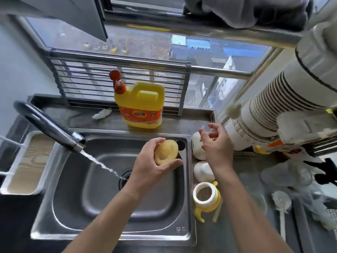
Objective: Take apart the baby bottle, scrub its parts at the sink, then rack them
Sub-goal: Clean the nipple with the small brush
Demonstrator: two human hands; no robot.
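Your left hand [145, 161] grips the yellow round piece [166, 152] over the sink's [113, 203] right rear corner, clear of the water stream [102, 165]. Your right hand [217, 145] hovers just right of the sink, fingers loosely curled; whether it pinches anything cannot be told. The open bottle body [204, 196] stands upright just right of the sink's front. Carry the piece left into the stream, hold it by its rim, and turn it so its hollow face gets scrubbed; it likely turns slippery when wet.

A yellow soap jug [140, 105] stands far centre on the table, a crumpled tissue [102, 113] left of it; a tray [31, 161] sits left, stacked cups [273, 99] right.
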